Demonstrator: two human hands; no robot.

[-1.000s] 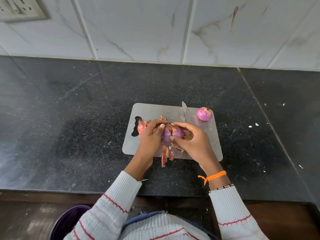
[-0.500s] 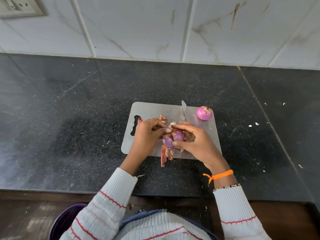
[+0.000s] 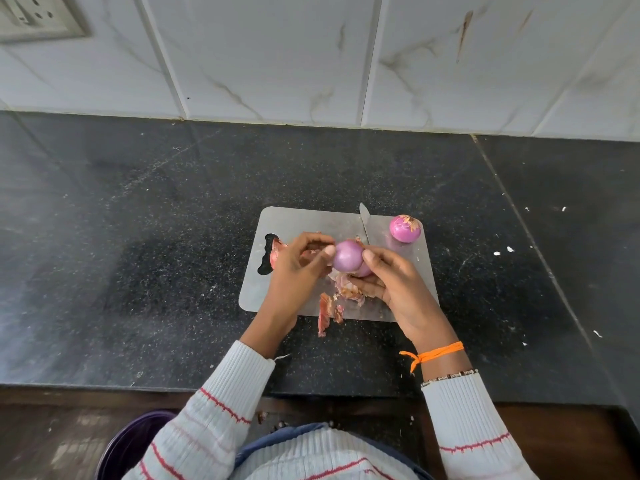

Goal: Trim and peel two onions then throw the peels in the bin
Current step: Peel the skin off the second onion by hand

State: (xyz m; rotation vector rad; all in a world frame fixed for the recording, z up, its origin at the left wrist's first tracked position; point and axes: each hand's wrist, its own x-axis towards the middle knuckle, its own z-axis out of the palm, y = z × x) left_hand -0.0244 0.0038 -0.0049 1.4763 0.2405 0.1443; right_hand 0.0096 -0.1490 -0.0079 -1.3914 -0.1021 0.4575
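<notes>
**A:** The right hand [image 3: 398, 282] is curled round the peeled onion [image 3: 347, 256]. Its thumb sits on top and its fingers go under. Do you see it?

**B:** Yes. The onion is smooth and purple. It is up in the air, over the middle of the cutting board [image 3: 311, 223]. What about the other hand?

**A:** The left hand [image 3: 298, 265] is at 9 o'clock from that onion. Its fingers are bent, and the fingertips touch the onion's side. I cannot tell if it pinches a bit of skin.

**B:** Is there a second onion?

**A:** Yes, the other onion [image 3: 405, 229] sits on the board at 2 o'clock from the hands. It is pink, with a scrap of dry skin on top. Nobody touches it.

**B:** What is the shiny thing at 12 o'clock?

**A:** A knife blade [image 3: 364, 221]. It lies on the board, tip pointing to the wall. The handle is hidden behind the hands.

**B:** Where are the peels?

**A:** Some peels [image 3: 348, 289] lie under the right hand's fingers. One long peel strip [image 3: 324, 315] hangs over the near edge of the board at 6 o'clock, onto the black counter [image 3: 138, 254]. One more peel piece [image 3: 276, 252] is by the board's handle hole at 9 o'clock.

**B:** And down by the floor?

**A:** A dark purple bin [image 3: 135, 441] is at 7 o'clock, partly behind the striped sleeve [image 3: 214, 410].
</notes>
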